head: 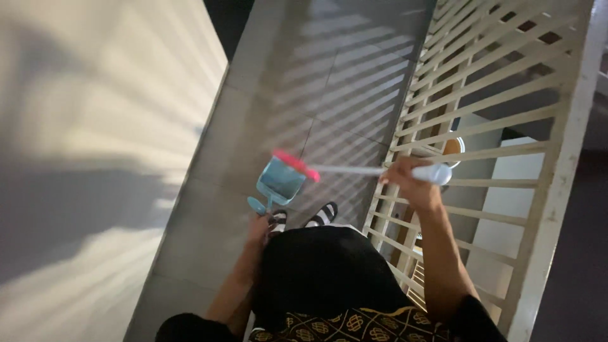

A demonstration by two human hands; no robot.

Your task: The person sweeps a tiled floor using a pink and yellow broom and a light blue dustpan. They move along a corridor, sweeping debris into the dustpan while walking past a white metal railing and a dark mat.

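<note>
My right hand [410,180] grips the white handle of a broom [354,170], which reaches left to a pink brush head just above the floor. In my left hand [258,225], held low by my hip, is the handle of a light blue dustpan [280,180]. The pan sits under the pink brush head, its mouth facing away from me. My feet in striped sandals [320,216] stand just behind the pan. A dark skirt covers my legs.
A narrow grey tiled walkway [329,82] runs ahead. A white wall [95,126] lines the left side. A white slatted railing [494,95] lines the right, with a drop and a round light fixture [453,145] beyond it.
</note>
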